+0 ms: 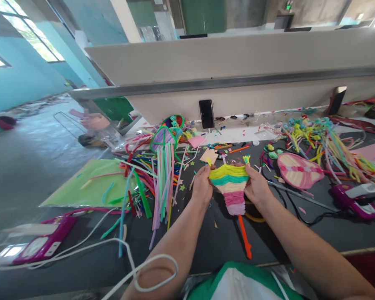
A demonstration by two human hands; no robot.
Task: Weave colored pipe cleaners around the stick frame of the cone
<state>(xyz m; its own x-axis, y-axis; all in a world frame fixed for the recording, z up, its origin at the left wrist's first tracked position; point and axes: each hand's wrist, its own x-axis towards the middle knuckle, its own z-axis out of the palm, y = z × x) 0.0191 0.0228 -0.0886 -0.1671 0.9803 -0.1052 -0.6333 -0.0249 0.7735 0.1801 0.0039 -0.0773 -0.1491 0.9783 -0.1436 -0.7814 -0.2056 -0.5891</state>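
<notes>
Since holding both corners likely spreads it flat, the left grip (202, 186) pinches the craft (229, 181) at 10 o'clock, the right grip (257, 186) at 2, above an orange stick (244, 237) at 6.

Your dark grey worktable (218, 246) is pretty loaded: there's a translucent green plastic sheet (87, 187) on the left with a few fuzzy stems lying on it, and a bundle of pastel fuzzy stems (164, 183) just beside it. Over on your right you've got a pink and cream leaf-shaped fuzzy panel (300, 170), plus a magenta power strip (358, 202) near the edge pile.
</notes>
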